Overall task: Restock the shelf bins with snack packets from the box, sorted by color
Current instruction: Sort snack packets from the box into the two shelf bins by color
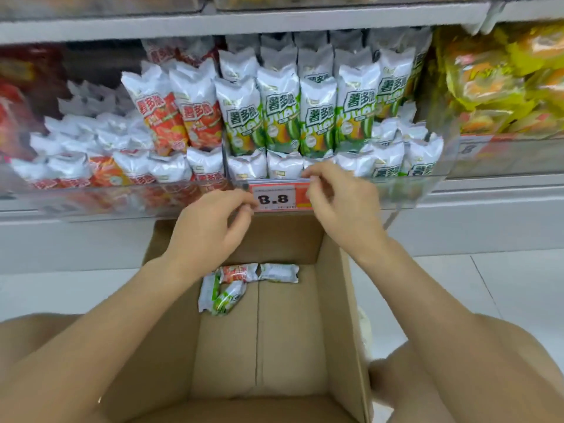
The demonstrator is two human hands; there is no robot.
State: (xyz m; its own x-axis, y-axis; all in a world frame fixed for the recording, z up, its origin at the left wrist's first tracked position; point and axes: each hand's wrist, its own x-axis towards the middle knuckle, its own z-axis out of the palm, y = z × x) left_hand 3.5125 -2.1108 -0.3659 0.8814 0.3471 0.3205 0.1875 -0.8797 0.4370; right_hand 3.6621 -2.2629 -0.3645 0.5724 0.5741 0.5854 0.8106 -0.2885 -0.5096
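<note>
Both hands are at the red price tag (276, 197) reading 8.8 on the front rim of the green bin. My left hand (210, 227) pinches the tag's left edge. My right hand (335, 203) pinches its upper right edge. Behind the tag stand rows of white-and-green snack packets (280, 114) in a clear bin (406, 190). To their left a second clear bin (91, 196) holds white-and-red packets (183, 117). Below, the open cardboard box (345, 300) holds one red packet (238, 272) and three green packets (279, 273) at its far end.
A bin of yellow-orange bags (494, 83) fills the shelf at the right. Dark red packs (18, 102) sit at the far left. Another shelf edge (244, 22) runs above. White floor tiles (457, 285) flank the box; my knees frame the bottom corners.
</note>
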